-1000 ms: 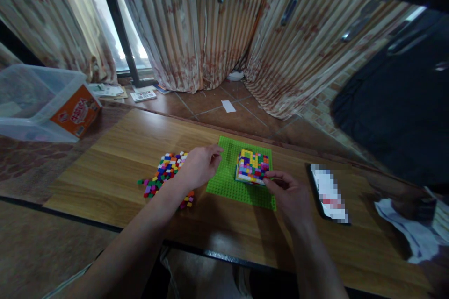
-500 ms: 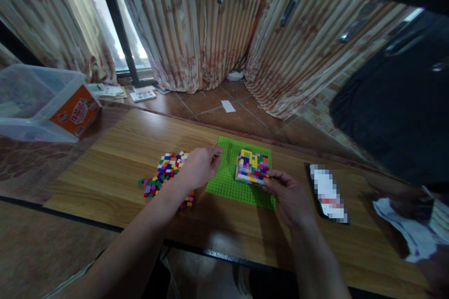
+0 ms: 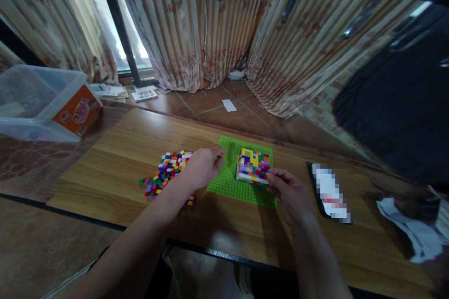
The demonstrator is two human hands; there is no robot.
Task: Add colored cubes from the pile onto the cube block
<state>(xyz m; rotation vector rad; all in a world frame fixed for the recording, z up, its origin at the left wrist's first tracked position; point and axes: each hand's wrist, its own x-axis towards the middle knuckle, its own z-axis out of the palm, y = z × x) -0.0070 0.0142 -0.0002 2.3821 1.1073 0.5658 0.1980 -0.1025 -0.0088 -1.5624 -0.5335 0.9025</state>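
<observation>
1. Light brown wood-grain tabletop (image 3: 115, 149) lies under the fingers (image 3: 213, 152).
2. Reddish-brown tiled floor (image 3: 210, 103) spreads just beyond the fingers.
3. Beige striped, stained fabric curtains (image 3: 196, 23) hang farther beyond them.
4. Bright daylit window with dark metal frame (image 3: 101, 14) glows beyond them, leftward.

The left hand (image 3: 201, 168) rests palm down on the wooden tabletop (image 3: 115, 159), its fingers (image 3: 218, 152) loosely spread and reaching onto the left edge of a green baseplate (image 3: 226, 182). Just left of it lies a pile of loose coloured bricks (image 3: 164, 173). A multicoloured brick block (image 3: 253, 167) stands on the baseplate, and the right hand (image 3: 291, 194) pinches its near right corner. A phone (image 3: 329, 191) lies near that hand, to its right.
</observation>
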